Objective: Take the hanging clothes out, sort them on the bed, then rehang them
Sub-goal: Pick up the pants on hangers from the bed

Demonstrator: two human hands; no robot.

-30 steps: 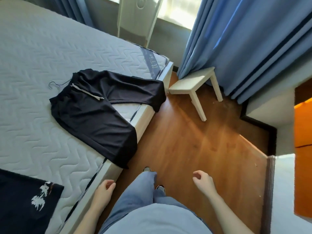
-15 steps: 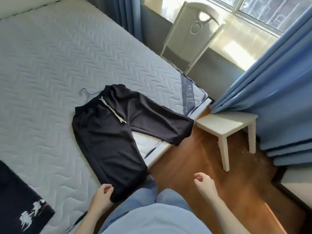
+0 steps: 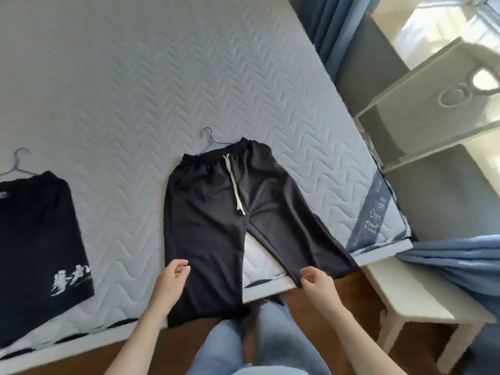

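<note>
At the mattress (image 3: 130,104) edge, my left hand (image 3: 171,280) and right hand (image 3: 316,283) curl at the legs of the black trousers (image 3: 213,228), whether gripping I cannot tell; best to pinch both hems evenly and smooth them flat.

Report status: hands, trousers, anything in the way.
Left hand at one trouser leg, right hand at the other hem, grips unclear. Black trousers spread on mattress, hanger at waistband. Nothing blocking.
</note>
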